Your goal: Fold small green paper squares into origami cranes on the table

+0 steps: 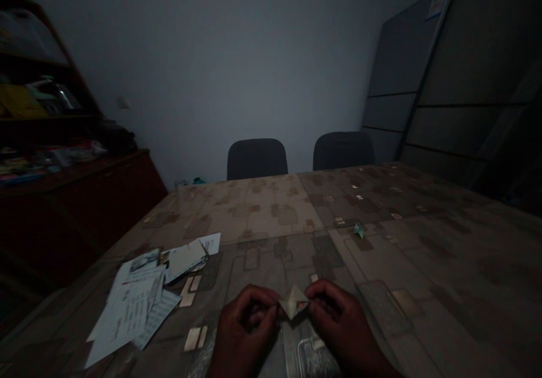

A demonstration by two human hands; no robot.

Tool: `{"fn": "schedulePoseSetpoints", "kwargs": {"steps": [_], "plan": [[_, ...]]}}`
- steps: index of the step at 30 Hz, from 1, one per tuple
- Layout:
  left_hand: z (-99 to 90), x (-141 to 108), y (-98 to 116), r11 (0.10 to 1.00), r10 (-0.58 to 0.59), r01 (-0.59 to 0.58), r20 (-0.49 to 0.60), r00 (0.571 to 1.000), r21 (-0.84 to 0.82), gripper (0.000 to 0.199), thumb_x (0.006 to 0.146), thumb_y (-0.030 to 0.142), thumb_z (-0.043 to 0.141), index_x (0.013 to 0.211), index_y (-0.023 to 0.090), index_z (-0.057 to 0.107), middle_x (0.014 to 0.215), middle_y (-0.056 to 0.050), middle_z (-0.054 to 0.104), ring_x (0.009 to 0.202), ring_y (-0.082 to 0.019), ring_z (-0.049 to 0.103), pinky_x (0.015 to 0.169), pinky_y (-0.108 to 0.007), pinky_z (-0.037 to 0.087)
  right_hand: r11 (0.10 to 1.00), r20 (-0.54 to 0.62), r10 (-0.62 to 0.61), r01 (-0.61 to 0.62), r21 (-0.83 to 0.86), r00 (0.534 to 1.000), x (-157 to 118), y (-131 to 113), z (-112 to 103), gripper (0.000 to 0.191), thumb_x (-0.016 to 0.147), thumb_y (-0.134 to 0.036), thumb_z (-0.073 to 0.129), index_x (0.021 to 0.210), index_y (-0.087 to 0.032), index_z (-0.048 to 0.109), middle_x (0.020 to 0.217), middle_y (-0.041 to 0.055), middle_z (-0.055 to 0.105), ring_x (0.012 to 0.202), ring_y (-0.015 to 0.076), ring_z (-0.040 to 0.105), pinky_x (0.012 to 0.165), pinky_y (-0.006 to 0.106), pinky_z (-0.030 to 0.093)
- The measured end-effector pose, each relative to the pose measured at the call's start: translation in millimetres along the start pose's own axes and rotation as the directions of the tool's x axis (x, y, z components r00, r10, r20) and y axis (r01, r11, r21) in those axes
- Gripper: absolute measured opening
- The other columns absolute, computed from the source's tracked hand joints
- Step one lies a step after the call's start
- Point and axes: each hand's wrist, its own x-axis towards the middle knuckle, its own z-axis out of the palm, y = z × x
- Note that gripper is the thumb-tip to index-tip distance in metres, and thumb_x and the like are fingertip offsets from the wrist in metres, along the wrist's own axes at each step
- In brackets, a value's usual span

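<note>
A small pale folded paper (pixel 293 303), roughly diamond-shaped, is held just above the patterned table at the bottom centre. My left hand (pixel 249 327) pinches its left corner between thumb and forefinger. The opposite corner is between the thumb and forefinger of my right hand (pixel 339 318). Farther back, to the right of centre, a small green folded paper piece (pixel 358 230) rests on the table, touched by neither hand.
Printed sheets (pixel 131 310) and a stack of cream paper pieces (pixel 186 259) lie on the table (pixel 262 253) at left. Two dark chairs (pixel 257 159) (pixel 344 150) stand behind it. A cluttered shelf unit (pixel 71 180) is at far left, with grey panels (pixel 392 73) at right.
</note>
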Motion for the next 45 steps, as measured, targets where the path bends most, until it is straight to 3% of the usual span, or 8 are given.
{"fn": "schedulePoseSetpoints", "kwargs": {"steps": [5, 12, 20, 23, 28, 31, 39, 45], "plan": [[1.9, -1.1, 0.5, 0.999, 0.034, -0.034, 0.019, 0.999, 0.018, 0.011, 0.065, 0.014, 0.065, 0.058, 0.02, 0.061, 0.067, -0.001, 0.067, 0.06, -0.016, 0.064, 0.053, -0.02, 0.048, 0.998, 0.034, 0.036, -0.037, 0.041, 0.999, 0.3, 0.8, 1.2, 0.005, 0.08, -0.019, 0.058, 0.079, -0.018, 0.063, 0.067, -0.0009, 0.059, 0.064, 0.0151, 0.055, 0.059, 0.023, 0.041], [2.2, -4.1, -6.7, 0.984, 0.086, -0.11, 0.167, 0.982, 0.14, 0.008, 0.07, 0.017, 0.067, 0.062, 0.019, 0.065, 0.064, -0.002, 0.068, 0.057, -0.015, 0.06, 0.052, -0.019, 0.044, 0.997, 0.1, -0.083, 0.083, 0.003, 0.991, 0.3, -7.5, 3.3, 0.005, 0.077, -0.017, 0.061, 0.074, -0.018, 0.065, 0.074, 0.0014, 0.062, 0.069, 0.0163, 0.057, 0.064, 0.025, 0.043], [0.8, -2.8, -16.9, 0.99, -0.1, 0.12, 0.23, 0.968, -0.076, 0.012, 0.074, 0.025, 0.07, 0.068, 0.017, 0.065, 0.057, 0.0, 0.064, 0.053, -0.014, 0.06, 0.051, -0.019, 0.044, 0.987, 0.07, 0.06, -0.07, 0.146, 0.996, 1.1, -0.8, 7.9, 0.01, 0.077, -0.026, 0.065, 0.073, -0.017, 0.063, 0.077, 0.0044, 0.067, 0.07, 0.018, 0.06, 0.064, 0.026, 0.045], [0.4, -4.0, -13.3, 0.984, -0.1, 0.134, 0.257, 0.961, -0.117, 0.013, 0.076, 0.028, 0.068, 0.071, 0.017, 0.067, 0.059, -0.002, 0.068, 0.055, -0.015, 0.061, 0.054, -0.021, 0.047, 0.976, 0.058, 0.097, -0.106, 0.191, 0.994, 1.3, 2.9, 9.7, 0.014, 0.077, -0.029, 0.066, 0.073, -0.017, 0.061, 0.068, 0.0018, 0.064, 0.066, 0.0174, 0.058, 0.062, 0.026, 0.044], [3.1, -8.3, -5.3, 0.992, -0.101, 0.114, 0.216, 0.971, -0.049, 0.018, 0.061, 0.014, 0.073, 0.079, 0.019, 0.069, 0.07, -0.001, 0.073, 0.059, -0.016, 0.065, 0.056, -0.02, 0.048, 0.953, 0.032, 0.161, -0.164, 0.256, 0.986, -0.4, -1.0, 12.3, 0.02, 0.072, -0.033, 0.07, 0.069, -0.018, 0.056, 0.061, -0.0041, 0.053, 0.058, 0.013, 0.051, 0.056, 0.023, 0.039], [5.6, -8.6, -4.1, 0.998, -0.067, 0.067, 0.21, 0.975, 0.004, 0.004, 0.069, 0.019, 0.071, 0.073, 0.018, 0.069, 0.068, -0.002, 0.07, 0.058, -0.014, 0.063, 0.051, -0.018, 0.045, 0.945, 0.031, 0.164, -0.166, 0.282, 0.986, -1.9, -5.0, 14.4, 0.02, 0.071, -0.031, 0.071, 0.072, -0.019, 0.055, 0.063, -0.0047, 0.052, 0.058, 0.0122, 0.05, 0.055, 0.022, 0.038], [4.4, -7.2, -5.7, 0.996, -0.069, 0.055, 0.206, 0.976, 0.073, 0.007, 0.073, 0.025, 0.07, 0.073, 0.018, 0.07, 0.063, -0.002, 0.066, 0.06, -0.015, 0.059, 0.048, -0.017, 0.04, 0.95, 0.088, 0.136, -0.155, 0.272, 0.987, -0.9, 0.7, 13.2, 0.02, 0.074, -0.024, 0.068, 0.087, -0.019, 0.052, 0.074, -0.0018, 0.058, 0.066, 0.0134, 0.053, 0.059, 0.022, 0.039], [5.1, -3.5, -18.8, 0.965, -0.203, 0.232, 0.208, 0.957, -0.124, 0.024, 0.064, 0.03, 0.081, 0.078, 0.017, 0.067, 0.062, 0.002, 0.062, 0.057, -0.012, 0.055, 0.051, -0.018, 0.041, 0.953, 0.129, 0.15, -0.178, 0.245, 0.98, -1.5, 3.8, 12.8, 0.017, 0.076, -0.027, 0.064, 0.072, -0.019, 0.049, 0.065, -0.0038, 0.052, 0.059, 0.0118, 0.047, 0.056, 0.022, 0.035]]}}
